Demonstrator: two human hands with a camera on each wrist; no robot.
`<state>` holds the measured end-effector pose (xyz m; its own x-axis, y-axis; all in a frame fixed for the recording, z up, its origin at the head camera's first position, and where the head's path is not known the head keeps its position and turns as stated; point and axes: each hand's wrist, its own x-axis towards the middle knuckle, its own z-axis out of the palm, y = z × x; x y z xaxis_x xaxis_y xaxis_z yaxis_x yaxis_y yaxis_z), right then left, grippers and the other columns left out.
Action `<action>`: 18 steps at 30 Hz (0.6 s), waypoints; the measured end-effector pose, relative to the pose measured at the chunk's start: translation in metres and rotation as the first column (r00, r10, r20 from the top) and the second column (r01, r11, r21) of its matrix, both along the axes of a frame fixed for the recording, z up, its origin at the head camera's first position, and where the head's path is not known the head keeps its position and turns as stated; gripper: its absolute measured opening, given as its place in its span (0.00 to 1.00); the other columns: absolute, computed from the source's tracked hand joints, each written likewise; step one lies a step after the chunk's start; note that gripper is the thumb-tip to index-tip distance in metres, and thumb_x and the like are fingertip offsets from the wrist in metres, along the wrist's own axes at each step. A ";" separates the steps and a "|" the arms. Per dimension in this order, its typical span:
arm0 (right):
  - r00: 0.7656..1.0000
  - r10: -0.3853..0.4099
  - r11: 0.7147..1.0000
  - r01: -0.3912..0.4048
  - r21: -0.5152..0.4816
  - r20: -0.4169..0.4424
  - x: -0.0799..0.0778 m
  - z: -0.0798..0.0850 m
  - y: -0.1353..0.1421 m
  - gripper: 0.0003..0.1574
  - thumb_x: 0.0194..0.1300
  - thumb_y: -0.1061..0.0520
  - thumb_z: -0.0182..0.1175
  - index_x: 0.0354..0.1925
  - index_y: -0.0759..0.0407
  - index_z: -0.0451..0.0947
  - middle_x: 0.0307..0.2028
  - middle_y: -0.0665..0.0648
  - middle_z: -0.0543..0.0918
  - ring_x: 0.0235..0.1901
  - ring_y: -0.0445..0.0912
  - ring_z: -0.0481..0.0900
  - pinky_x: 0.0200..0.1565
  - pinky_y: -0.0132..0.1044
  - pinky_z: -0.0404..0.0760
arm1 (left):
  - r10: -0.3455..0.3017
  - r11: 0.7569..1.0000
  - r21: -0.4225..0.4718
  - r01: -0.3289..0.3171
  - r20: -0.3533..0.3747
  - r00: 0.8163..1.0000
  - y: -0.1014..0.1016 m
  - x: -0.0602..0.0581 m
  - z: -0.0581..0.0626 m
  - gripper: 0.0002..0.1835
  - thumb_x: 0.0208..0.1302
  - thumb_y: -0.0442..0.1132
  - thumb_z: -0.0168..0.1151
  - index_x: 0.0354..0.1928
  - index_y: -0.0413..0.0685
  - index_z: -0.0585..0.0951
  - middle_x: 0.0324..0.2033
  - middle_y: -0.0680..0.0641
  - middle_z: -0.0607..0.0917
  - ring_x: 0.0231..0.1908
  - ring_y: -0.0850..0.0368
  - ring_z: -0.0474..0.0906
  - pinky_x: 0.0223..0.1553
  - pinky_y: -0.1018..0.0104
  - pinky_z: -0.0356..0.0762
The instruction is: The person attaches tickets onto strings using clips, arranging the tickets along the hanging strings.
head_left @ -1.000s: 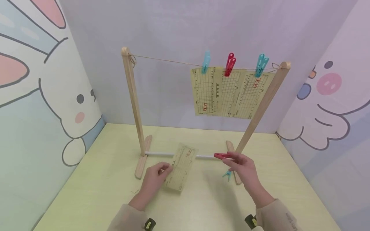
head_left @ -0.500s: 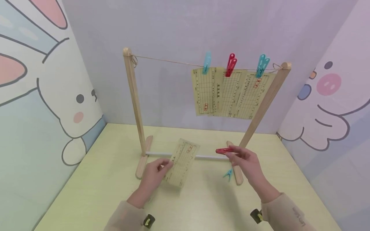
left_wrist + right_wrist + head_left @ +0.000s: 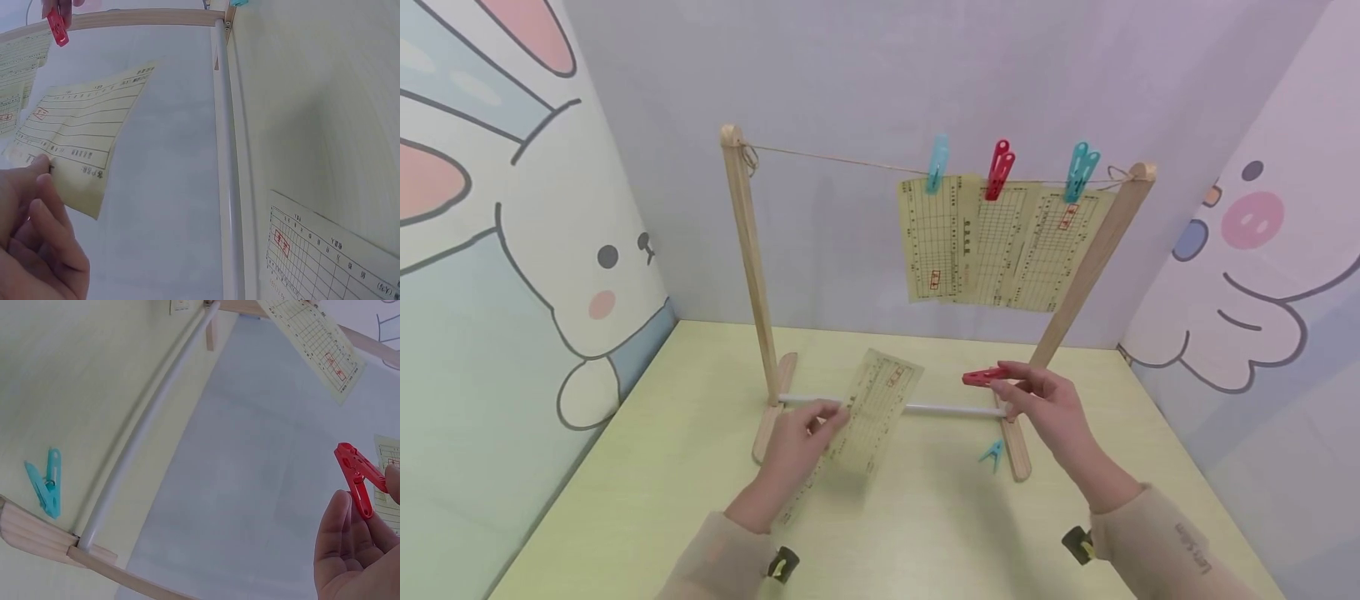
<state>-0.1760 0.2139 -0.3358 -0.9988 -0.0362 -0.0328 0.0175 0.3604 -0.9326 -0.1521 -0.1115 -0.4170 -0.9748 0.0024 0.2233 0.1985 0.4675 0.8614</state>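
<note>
Counting apparently three overlapping pale-yellow printed paper slips (image 3: 992,242) as done, clipped to thin brown string (image 3: 827,157) by light-blue, red and teal plastic clothespins (image 3: 1000,171). Pinching another pale-yellow printed slip (image 3: 880,408) in left hand (image 3: 797,437), above tabletop (image 3: 647,492), below string, not yet clipped. Gripping red plastic clothespin (image 3: 981,378) in right hand (image 3: 1050,406), apart from held slip. Judging as left: held slip, plus further printed slip (image 3: 325,256) lying on tabletop, with turquoise plastic clothespin (image 3: 52,487) loose near wooden stand foot (image 3: 1017,454).

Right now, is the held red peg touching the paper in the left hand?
Apart. The head view plainly shows table between the held red peg and the held paper.
</note>
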 end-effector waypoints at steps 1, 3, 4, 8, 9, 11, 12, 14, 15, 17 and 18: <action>1.000 0.001 1.000 -0.001 0.013 -0.004 0.000 0.002 0.000 0.32 0.68 0.52 0.64 0.65 0.65 0.72 0.34 0.44 0.81 0.28 0.39 0.78 0.37 0.29 0.80 | -0.001 1.000 -0.002 0.001 -0.008 1.000 0.000 0.000 0.001 0.08 0.66 0.42 0.66 0.43 0.50 0.87 0.32 0.53 0.88 0.19 0.66 0.72 0.19 0.74 0.71; 1.000 0.007 0.999 -0.006 0.036 -0.016 -0.001 0.005 0.000 0.32 0.68 0.51 0.64 0.65 0.64 0.72 0.34 0.44 0.80 0.27 0.40 0.78 0.38 0.29 0.79 | -0.003 1.000 0.000 0.003 -0.016 1.000 0.000 -0.001 0.004 0.07 0.66 0.42 0.66 0.43 0.50 0.87 0.32 0.53 0.88 0.19 0.66 0.72 0.18 0.74 0.70; 1.000 0.010 0.999 -0.009 0.042 -0.018 0.000 0.007 0.001 0.32 0.68 0.51 0.64 0.65 0.64 0.72 0.34 0.45 0.80 0.27 0.40 0.78 0.38 0.30 0.79 | -0.005 1.000 0.002 0.005 -0.020 1.000 0.000 0.000 0.005 0.07 0.66 0.41 0.66 0.42 0.49 0.87 0.32 0.53 0.88 0.19 0.66 0.72 0.18 0.74 0.70; 0.999 0.025 0.997 -0.021 0.080 -0.039 0.001 0.014 0.001 0.32 0.68 0.50 0.64 0.65 0.63 0.72 0.34 0.46 0.80 0.27 0.40 0.79 0.38 0.29 0.78 | -0.008 1.000 0.007 0.008 -0.036 0.999 0.000 0.001 0.010 0.07 0.66 0.40 0.66 0.43 0.48 0.87 0.33 0.52 0.88 0.19 0.67 0.71 0.18 0.74 0.70; 0.999 0.027 0.996 -0.023 0.086 -0.040 0.001 0.016 0.001 0.32 0.68 0.50 0.64 0.65 0.63 0.72 0.34 0.46 0.80 0.27 0.40 0.78 0.37 0.30 0.78 | -0.008 1.000 0.007 0.009 -0.041 0.999 0.000 0.001 0.011 0.07 0.65 0.40 0.66 0.43 0.48 0.87 0.33 0.51 0.88 0.19 0.67 0.71 0.18 0.74 0.70; 0.999 0.030 0.994 -0.025 0.106 -0.042 0.002 0.019 0.000 0.32 0.68 0.50 0.64 0.64 0.63 0.73 0.35 0.47 0.80 0.28 0.40 0.78 0.36 0.30 0.76 | -0.009 1.000 0.008 0.009 -0.050 0.999 0.000 0.002 0.013 0.08 0.65 0.40 0.66 0.43 0.47 0.87 0.34 0.51 0.88 0.19 0.67 0.71 0.18 0.74 0.70; 0.999 0.030 0.993 -0.026 0.114 -0.039 0.002 0.021 0.000 0.32 0.68 0.49 0.64 0.65 0.63 0.73 0.35 0.47 0.80 0.28 0.40 0.78 0.35 0.30 0.76 | -0.009 1.000 0.007 0.010 -0.054 0.998 0.000 0.002 0.014 0.08 0.65 0.40 0.66 0.43 0.46 0.87 0.34 0.50 0.88 0.19 0.67 0.71 0.18 0.74 0.70; 0.999 0.033 0.992 -0.029 0.124 -0.032 0.002 0.023 0.000 0.32 0.68 0.48 0.64 0.65 0.63 0.73 0.36 0.49 0.80 0.29 0.40 0.78 0.33 0.31 0.74 | -0.011 1.000 0.011 0.011 -0.055 0.998 0.000 0.002 0.016 0.08 0.66 0.41 0.66 0.42 0.46 0.87 0.33 0.50 0.88 0.20 0.68 0.71 0.18 0.75 0.70; 0.999 0.036 0.991 -0.032 0.129 -0.031 0.002 0.025 0.000 0.32 0.68 0.48 0.64 0.64 0.63 0.73 0.35 0.49 0.80 0.29 0.40 0.79 0.33 0.31 0.74 | -0.012 1.000 0.013 0.013 -0.055 0.998 0.000 0.002 0.017 0.08 0.66 0.41 0.66 0.42 0.46 0.87 0.33 0.50 0.88 0.20 0.68 0.71 0.18 0.75 0.70; 0.999 0.046 0.991 -0.042 0.128 -0.027 0.002 0.027 -0.001 0.32 0.68 0.49 0.64 0.64 0.63 0.73 0.36 0.50 0.80 0.28 0.40 0.79 0.33 0.31 0.75 | -0.017 1.000 0.019 0.018 -0.062 0.998 0.000 0.003 0.019 0.09 0.66 0.42 0.66 0.42 0.46 0.87 0.33 0.50 0.88 0.20 0.68 0.71 0.18 0.75 0.70; 0.998 0.050 0.991 -0.047 0.125 -0.026 0.002 0.028 -0.001 0.32 0.68 0.49 0.64 0.64 0.63 0.73 0.35 0.50 0.80 0.28 0.41 0.79 0.33 0.31 0.75 | -0.020 1.000 0.022 0.021 -0.068 0.998 0.000 0.003 0.020 0.09 0.66 0.42 0.66 0.42 0.46 0.87 0.32 0.50 0.88 0.20 0.68 0.71 0.18 0.75 0.70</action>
<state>-0.1736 0.2132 -0.3077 -0.9966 -0.0821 -0.0109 -0.0293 0.4730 -0.8806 -0.1495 -0.1117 -0.3968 -0.9572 0.0163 0.2888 0.2659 0.4428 0.8563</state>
